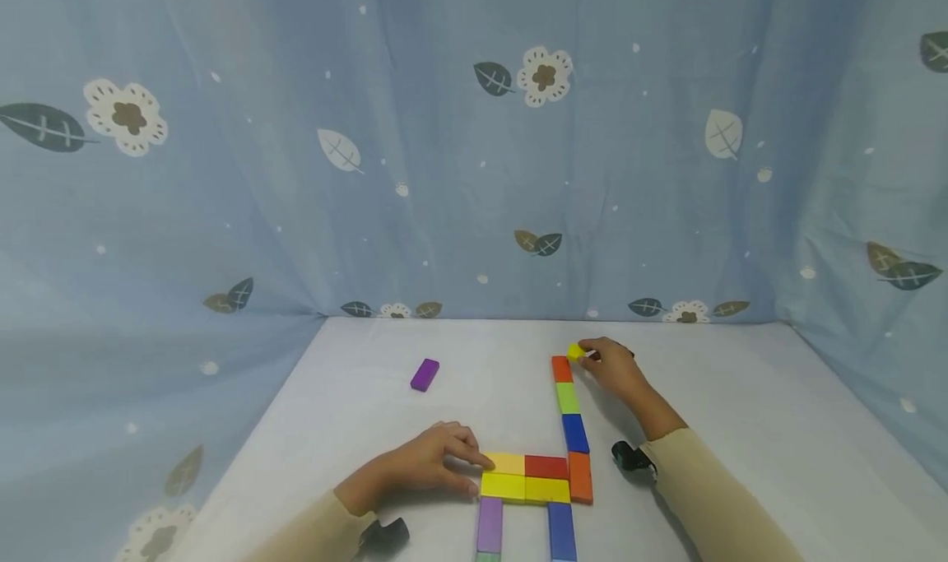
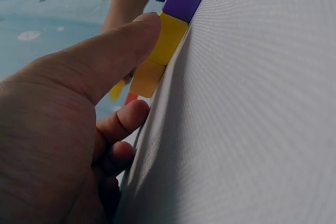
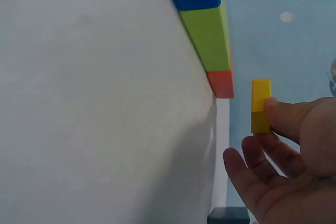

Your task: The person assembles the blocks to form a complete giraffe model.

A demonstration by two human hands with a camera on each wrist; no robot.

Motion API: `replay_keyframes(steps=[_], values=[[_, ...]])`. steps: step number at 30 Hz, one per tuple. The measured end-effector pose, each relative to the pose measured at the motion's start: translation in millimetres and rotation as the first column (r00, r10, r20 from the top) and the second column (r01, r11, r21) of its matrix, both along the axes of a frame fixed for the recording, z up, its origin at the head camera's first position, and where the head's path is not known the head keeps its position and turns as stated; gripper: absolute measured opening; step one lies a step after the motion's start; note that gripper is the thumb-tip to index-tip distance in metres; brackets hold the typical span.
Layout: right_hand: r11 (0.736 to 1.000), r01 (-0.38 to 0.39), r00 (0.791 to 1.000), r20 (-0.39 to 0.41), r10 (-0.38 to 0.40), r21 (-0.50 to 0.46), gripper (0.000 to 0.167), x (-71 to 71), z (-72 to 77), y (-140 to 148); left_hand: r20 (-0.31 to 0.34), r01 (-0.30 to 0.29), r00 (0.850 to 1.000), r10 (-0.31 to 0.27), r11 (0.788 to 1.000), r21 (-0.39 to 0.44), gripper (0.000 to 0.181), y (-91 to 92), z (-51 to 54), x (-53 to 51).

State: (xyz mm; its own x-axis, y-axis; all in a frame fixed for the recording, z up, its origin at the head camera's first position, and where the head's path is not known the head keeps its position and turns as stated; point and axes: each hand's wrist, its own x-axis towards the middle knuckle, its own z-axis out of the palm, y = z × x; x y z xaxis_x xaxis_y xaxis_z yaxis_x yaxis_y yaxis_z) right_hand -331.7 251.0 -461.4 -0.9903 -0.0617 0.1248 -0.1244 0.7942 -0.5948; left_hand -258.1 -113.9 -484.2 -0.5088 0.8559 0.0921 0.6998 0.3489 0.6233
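Note:
Between thumb and fingers, my right hand (image 1: pixel 611 366) pinches a small yellow block (image 3: pixel 260 106), held beside the far end of a column of blocks. That end is a red-orange block (image 1: pixel 562 369), then come a lime green block (image 1: pixel 568 398), a blue block (image 1: pixel 575 433) and an orange block (image 1: pixel 581 476). My left hand (image 1: pixel 435 461) rests at the left end of two stacked rows, its thumb and index finger touching the pale yellow block (image 1: pixel 507 463) and the yellow block (image 1: pixel 503 486) there. A red block (image 1: pixel 546 466) and another yellow block (image 1: pixel 547 490) complete those rows.
A loose purple block (image 1: pixel 425 375) lies at the back left of the white table (image 1: pixel 355 406). Below the rows, a lilac block (image 1: pixel 490 524) and a blue-violet block (image 1: pixel 561 531) extend toward me. Blue patterned cloth (image 1: pixel 444 175) hangs behind the table and along its sides.

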Motion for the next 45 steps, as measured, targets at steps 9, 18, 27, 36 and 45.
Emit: replay_keyframes(steps=[9, 18, 27, 36, 45], values=[[1.000, 0.008, 0.999, 0.050, -0.007, -0.015, 0.038, -23.5, -4.7, -8, -0.019, -0.005, 1.000, 0.005, 1.000, -0.016, 0.039, 0.5, -0.3, 1.5], [1.000, 0.019, 0.995, 0.099, -0.019, -0.004, 0.038, -37.9, -8.3, -11, -0.035, 0.004, 0.999, -0.005, 1.000, -0.031, 0.039, 0.7, -0.4, -1.3], [0.999, -0.017, 0.992, 0.123, 0.014, 0.028, 0.038, -46.9, -11.4, -13, 0.011, -0.035, 0.999, 0.036, 0.998, -0.057, 0.038, 1.4, 1.0, 0.1], [0.998, -0.059, 0.993, 0.108, 0.055, 0.037, 0.038, -51.0, -14.9, -14, 0.026, -0.036, 0.999, 0.038, 0.997, -0.061, 0.037, 2.0, 3.1, 0.8], [0.997, -0.075, 0.989, 0.127, 0.075, -0.006, 0.036, -51.9, -10.5, -16, 0.026, -0.027, 0.999, 0.029, 0.998, -0.055, 0.037, 1.4, 5.1, 2.9]])
